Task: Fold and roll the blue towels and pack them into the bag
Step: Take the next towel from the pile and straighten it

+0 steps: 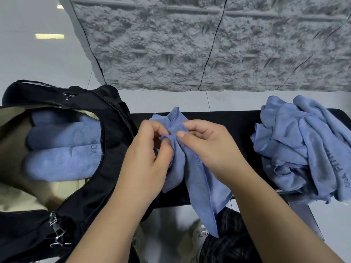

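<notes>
Progress looks about halfway: three rolled towels (62, 147) already lie inside the black bag (106, 168), while a crumpled pile (303, 149) waits. Left hand (150, 154) and right hand (207, 149), close together, pinch the hem of one unfolded blue towel (201, 185).

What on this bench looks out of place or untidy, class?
The heap of crumpled blue towels at the right end overhangs the black bench; its lowest towel dangles off the near edge. Nothing looks damaged or spilled.
</notes>
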The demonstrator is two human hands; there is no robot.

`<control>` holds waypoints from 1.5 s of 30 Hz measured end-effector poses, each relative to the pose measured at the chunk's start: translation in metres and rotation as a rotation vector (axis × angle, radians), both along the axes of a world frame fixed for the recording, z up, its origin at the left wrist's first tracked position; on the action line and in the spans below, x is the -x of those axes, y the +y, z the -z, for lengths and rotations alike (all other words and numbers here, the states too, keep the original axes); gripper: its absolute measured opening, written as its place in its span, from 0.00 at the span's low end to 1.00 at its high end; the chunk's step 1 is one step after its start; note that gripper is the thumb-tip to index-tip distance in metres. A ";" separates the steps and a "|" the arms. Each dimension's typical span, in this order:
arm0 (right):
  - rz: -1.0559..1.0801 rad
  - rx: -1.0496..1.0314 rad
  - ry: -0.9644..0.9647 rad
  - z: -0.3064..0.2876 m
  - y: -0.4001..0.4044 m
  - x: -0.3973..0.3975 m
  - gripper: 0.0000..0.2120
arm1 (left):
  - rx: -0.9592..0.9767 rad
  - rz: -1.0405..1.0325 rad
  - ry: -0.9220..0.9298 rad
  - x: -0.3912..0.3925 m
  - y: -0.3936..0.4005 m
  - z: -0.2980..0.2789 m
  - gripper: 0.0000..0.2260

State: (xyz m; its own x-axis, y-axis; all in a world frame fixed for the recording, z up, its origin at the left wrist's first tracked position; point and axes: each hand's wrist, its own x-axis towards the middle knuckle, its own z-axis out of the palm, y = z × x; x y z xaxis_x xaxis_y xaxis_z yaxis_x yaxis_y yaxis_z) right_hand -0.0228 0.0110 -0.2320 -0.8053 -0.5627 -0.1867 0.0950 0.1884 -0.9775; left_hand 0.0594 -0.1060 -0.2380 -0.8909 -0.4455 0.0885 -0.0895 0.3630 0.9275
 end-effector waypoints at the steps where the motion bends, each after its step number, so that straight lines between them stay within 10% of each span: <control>1: -0.007 -0.025 0.028 0.000 0.000 0.000 0.10 | 0.009 -0.013 -0.001 0.000 0.000 -0.001 0.06; 33: -0.035 -0.194 0.007 -0.017 0.009 0.002 0.09 | -0.081 0.139 -0.038 0.000 -0.004 0.002 0.04; 45: 0.484 0.193 -0.372 -0.050 0.031 0.004 0.14 | 0.431 0.312 -0.244 -0.020 -0.003 -0.006 0.14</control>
